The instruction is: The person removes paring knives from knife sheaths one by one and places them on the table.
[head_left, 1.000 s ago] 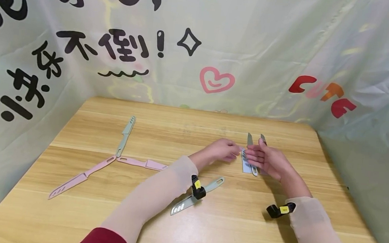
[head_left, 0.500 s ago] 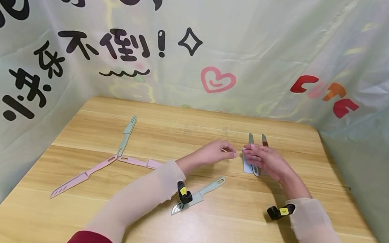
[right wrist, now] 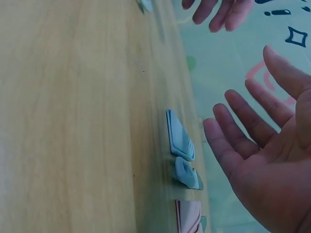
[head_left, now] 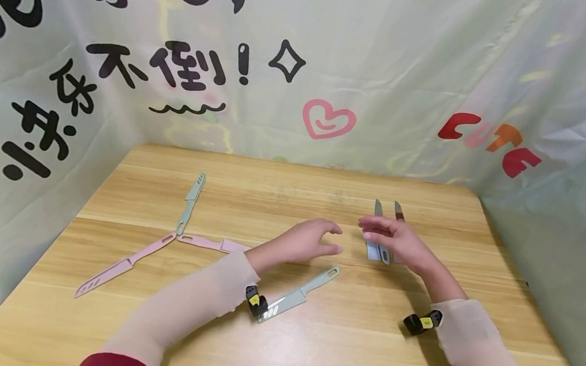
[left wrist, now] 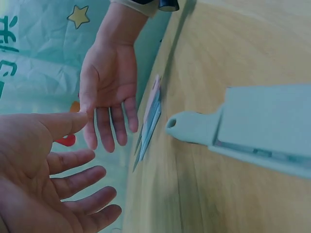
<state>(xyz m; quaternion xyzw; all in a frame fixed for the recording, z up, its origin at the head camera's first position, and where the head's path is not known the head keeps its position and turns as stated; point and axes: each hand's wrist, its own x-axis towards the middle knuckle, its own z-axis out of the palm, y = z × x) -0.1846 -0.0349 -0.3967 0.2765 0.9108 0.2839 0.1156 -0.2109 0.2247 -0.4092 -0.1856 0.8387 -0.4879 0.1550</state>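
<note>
My left hand (head_left: 306,241) hovers above the table with its fingers spread and holds nothing. To its right, my right hand (head_left: 403,242) is also empty, its fingers extended over a small group of knives. A blue-handled knife (head_left: 385,255) lies there with its bare blade pointing away. Beside it is a flat blue sheath (right wrist: 180,138). A second bare blade (head_left: 399,210) sticks out farther right, its handle hidden by the right hand. A pink sheath (right wrist: 189,216) shows in the right wrist view. Below the left hand lies a pale green sheathed knife (head_left: 299,294).
On the left, a pink sheathed knife (head_left: 123,267), another pink knife (head_left: 214,245) and a small green knife (head_left: 190,203) meet at their handle ends. The wooden table (head_left: 250,196) is bordered by a printed cloth (head_left: 400,88) at the back and sides.
My left hand has drawn back leftward from the knives by the right hand, and its fingers have spread apart. The right hand has turned slightly. The knives seem to lie unmoved.
</note>
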